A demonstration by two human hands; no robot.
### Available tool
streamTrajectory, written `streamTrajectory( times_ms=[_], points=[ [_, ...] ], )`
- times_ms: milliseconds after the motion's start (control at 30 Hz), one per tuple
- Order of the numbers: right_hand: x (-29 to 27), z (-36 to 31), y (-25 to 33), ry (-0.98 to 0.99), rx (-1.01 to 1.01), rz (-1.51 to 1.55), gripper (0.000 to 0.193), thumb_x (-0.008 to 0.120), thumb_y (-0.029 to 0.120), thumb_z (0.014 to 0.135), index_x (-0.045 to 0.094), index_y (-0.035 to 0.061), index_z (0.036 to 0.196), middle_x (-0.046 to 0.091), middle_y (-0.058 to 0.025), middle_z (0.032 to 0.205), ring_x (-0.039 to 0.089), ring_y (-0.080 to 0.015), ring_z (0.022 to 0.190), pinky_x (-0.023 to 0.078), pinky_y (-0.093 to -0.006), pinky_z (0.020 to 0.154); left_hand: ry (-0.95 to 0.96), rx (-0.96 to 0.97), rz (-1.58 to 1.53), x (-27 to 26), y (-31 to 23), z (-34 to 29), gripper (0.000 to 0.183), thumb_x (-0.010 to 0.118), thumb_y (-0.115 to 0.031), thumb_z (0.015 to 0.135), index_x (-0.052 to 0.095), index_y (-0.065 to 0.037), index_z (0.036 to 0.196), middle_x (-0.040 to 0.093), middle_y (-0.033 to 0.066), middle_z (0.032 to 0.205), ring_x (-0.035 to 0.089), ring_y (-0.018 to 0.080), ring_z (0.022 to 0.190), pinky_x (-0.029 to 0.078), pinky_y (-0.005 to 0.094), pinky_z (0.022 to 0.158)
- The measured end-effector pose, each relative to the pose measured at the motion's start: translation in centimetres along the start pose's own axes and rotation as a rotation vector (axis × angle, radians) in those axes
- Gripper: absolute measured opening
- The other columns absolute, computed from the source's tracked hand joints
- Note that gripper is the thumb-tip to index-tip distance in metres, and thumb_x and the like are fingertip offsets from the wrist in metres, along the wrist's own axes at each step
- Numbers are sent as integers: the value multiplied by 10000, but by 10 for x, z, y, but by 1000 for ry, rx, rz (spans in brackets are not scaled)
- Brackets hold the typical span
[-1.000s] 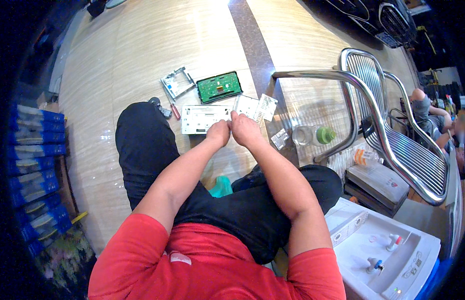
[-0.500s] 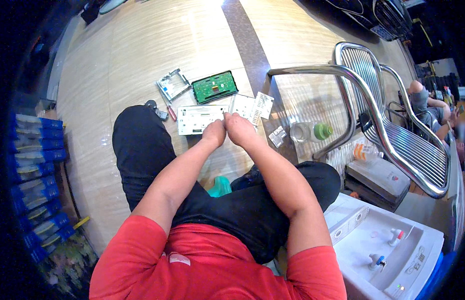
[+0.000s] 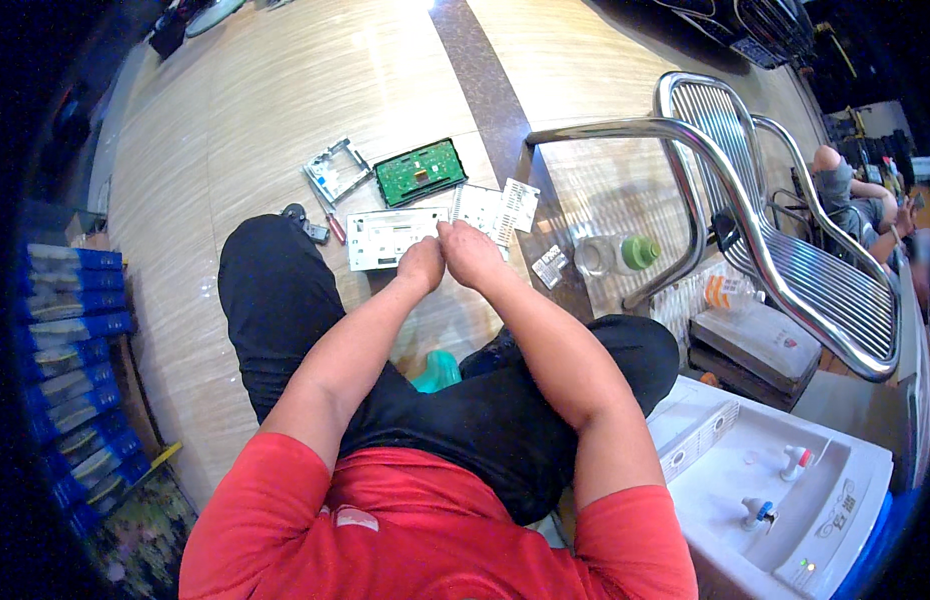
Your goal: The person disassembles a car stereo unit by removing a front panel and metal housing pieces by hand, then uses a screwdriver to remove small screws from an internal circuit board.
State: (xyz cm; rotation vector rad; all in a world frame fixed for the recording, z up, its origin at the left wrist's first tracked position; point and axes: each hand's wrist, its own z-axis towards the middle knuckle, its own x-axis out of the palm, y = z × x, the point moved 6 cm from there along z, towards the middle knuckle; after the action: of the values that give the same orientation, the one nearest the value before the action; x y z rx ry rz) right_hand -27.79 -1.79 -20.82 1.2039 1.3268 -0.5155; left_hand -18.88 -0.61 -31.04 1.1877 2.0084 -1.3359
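My left hand [image 3: 422, 264] and my right hand [image 3: 470, 253] meet at the near right part of a white metal casing [image 3: 380, 238] on the floor. Both are closed, with fingers bent together. Whatever is pinched between them is hidden behind the knuckles. Beyond the casing lies a green circuit board [image 3: 415, 176] in a black frame. Left of that board rests an open metal bracket [image 3: 337, 172]. A red-handled screwdriver [image 3: 337, 229] lies beside the casing's left end. Slotted white metal plates [image 3: 518, 208] sit just right of the casing.
A clear bottle with a green cap [image 3: 640, 252] lies near a steel chair [image 3: 760, 200]. At the lower right stands a white water dispenser [image 3: 835, 480]. Stacked blue packages [image 3: 80, 330] line the left side. Another person [image 3: 855, 200] sits at the far right.
The view has shifted slightly, so the floor parts appear a little further left. Both hands stay together at the casing, with the same closed fingers.
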Motion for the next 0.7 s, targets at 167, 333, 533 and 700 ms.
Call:
streamTrajectory(
  times_ms=[167, 333, 533, 700],
  points=[
    [-6, 0, 2, 124, 92, -27, 190, 518, 145, 895, 539, 8, 1025, 644, -249, 958, 664, -394, 869, 533, -485, 765, 5, -6, -18, -6, 0, -2, 318, 451, -243, 956, 641, 6, 1013, 666, 258, 1040, 645, 403, 990, 509, 488, 856],
    [-13, 0, 11, 42, -53, -4, 172, 505, 93, 891, 559, 42, 1046, 630, -215, 987, 640, -381, 957, 522, -470, 811, 35, 54, 27, 0, 3, 3, 319, 450, -241, 954, 639, 9, 1014, 674, 255, 1007, 654, 402, 964, 513, 488, 848],
    [-5, 2, 8, 28, -20, 33, 197, 501, 91, 892, 560, 57, 1078, 622, -209, 1001, 639, -377, 960, 521, -473, 811, 31, 21, 29, -1, 8, 3, 315, 449, -238, 959, 653, -2, 1007, 679, 241, 997, 656, 397, 967, 520, 492, 832],
    [-6, 1, -9, 101, 156, -32, 232, 509, 123, 896, 533, 62, 1119, 621, -222, 990, 658, -381, 905, 530, -483, 776, 36, 19, 76, -17, -19, -11, 308, 463, -246, 957, 642, -1, 1009, 682, 233, 973, 665, 386, 951, 532, 482, 814]
  ],
)
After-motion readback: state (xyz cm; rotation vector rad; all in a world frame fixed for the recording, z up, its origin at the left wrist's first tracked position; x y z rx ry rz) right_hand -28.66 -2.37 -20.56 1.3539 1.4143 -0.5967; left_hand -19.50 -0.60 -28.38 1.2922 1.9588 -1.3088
